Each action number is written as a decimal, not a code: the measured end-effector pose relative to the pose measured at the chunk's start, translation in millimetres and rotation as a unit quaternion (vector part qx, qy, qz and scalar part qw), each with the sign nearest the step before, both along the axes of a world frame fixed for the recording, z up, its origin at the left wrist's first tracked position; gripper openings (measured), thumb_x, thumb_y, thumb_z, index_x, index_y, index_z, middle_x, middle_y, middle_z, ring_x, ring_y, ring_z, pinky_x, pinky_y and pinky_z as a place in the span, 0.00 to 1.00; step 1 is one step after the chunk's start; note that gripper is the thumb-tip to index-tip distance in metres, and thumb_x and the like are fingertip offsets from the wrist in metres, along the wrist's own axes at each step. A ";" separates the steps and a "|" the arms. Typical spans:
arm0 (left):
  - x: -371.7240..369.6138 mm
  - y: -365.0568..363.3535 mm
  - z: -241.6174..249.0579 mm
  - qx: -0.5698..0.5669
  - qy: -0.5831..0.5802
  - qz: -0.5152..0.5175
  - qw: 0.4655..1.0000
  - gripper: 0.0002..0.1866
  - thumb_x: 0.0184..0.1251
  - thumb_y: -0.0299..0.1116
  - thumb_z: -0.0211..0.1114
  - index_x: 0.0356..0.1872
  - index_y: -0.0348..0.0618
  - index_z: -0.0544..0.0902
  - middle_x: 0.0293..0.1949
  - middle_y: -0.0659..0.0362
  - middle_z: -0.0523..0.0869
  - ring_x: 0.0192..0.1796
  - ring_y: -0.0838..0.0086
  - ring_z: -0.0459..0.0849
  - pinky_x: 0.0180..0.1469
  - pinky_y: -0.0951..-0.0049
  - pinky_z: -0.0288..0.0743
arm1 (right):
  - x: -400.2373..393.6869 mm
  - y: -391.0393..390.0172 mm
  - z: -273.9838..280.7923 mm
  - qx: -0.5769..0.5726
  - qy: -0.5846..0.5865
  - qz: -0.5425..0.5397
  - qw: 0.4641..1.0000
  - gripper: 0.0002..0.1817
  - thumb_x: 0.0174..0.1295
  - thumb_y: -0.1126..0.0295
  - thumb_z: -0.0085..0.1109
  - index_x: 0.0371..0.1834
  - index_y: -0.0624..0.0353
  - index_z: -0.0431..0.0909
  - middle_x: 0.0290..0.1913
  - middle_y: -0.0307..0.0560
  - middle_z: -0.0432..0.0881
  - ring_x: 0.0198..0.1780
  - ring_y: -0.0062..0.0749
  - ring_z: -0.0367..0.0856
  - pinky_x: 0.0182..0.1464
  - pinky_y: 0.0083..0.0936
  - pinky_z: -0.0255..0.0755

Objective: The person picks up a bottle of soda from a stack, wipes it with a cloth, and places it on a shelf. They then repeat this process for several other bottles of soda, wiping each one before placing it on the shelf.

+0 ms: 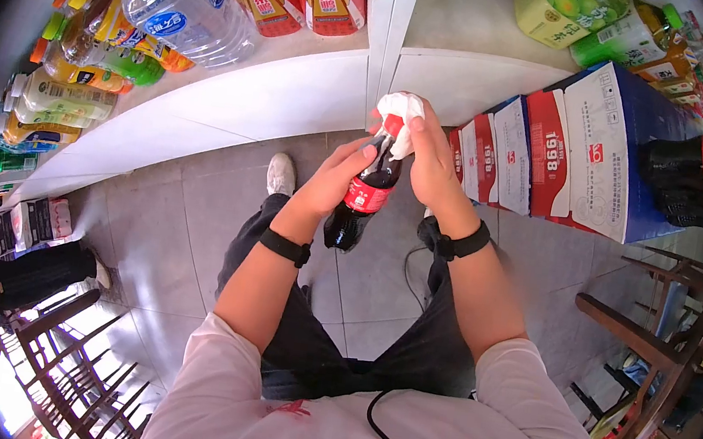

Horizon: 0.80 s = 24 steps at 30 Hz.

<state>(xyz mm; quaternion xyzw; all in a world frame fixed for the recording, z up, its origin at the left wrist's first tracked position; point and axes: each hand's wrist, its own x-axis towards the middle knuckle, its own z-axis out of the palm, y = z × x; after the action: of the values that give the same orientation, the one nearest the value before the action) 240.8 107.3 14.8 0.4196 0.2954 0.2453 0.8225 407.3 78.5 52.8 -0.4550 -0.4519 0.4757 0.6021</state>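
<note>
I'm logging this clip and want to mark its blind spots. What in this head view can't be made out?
- Cap of the cola bottle: covered by the white cloth and the right hand.
- Left hand palm: turned away against the bottle.
- Small print on the red-and-white cartons: too small, warped by the lens.
- Bottles on the shelf: tops cut off by the upper edge.

Cola bottle (pixel 365 193): dark, red label, held tilted, cap end up. White cloth (pixel 401 113) wrapped over its top.
</note>
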 end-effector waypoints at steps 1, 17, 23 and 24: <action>-1.0 0.8 0.6 0.001 -0.001 -0.003 1.000 0.31 0.75 0.59 0.53 0.54 0.35 0.76 0.39 0.51 0.86 0.36 0.67 0.88 0.40 0.68 0.84 | -0.7 -0.2 1.8 0.008 -0.019 -0.008 1.000 0.17 0.78 0.63 0.44 0.54 0.66 0.75 0.51 0.47 0.81 0.49 0.24 0.79 0.53 0.23 0.72; 1.3 5.6 3.0 -0.122 -0.008 0.143 0.982 0.24 0.80 0.52 0.47 0.55 0.41 0.78 0.47 0.57 0.86 0.44 0.74 0.86 0.46 0.71 0.82 | -3.2 -1.7 10.6 0.164 -0.278 0.003 0.946 0.20 0.52 0.80 0.67 0.50 0.57 0.87 0.37 0.43 0.78 0.38 0.30 0.79 0.40 0.24 0.74; -0.3 4.3 1.7 -0.113 -0.020 0.108 0.988 0.24 0.81 0.51 0.46 0.55 0.40 0.78 0.46 0.59 0.86 0.45 0.77 0.85 0.47 0.74 0.80 | 2.9 -2.8 6.9 0.152 -0.292 0.010 0.944 0.20 0.50 0.79 0.70 0.49 0.57 0.87 0.34 0.42 0.78 0.33 0.29 0.79 0.36 0.23 0.72; 0.8 4.0 5.4 -0.106 -0.021 0.100 0.989 0.25 0.81 0.52 0.46 0.55 0.40 0.78 0.46 0.58 0.86 0.45 0.77 0.85 0.47 0.73 0.80 | 2.3 -2.6 5.6 0.152 -0.281 -0.013 0.948 0.20 0.49 0.78 0.70 0.49 0.56 0.87 0.34 0.42 0.79 0.33 0.30 0.78 0.35 0.23 0.72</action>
<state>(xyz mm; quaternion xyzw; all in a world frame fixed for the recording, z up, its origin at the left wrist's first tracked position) 241.7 111.3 20.2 0.2927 0.3427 0.3025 0.8398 409.7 75.9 58.4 -0.4792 -0.6637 0.2464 0.5189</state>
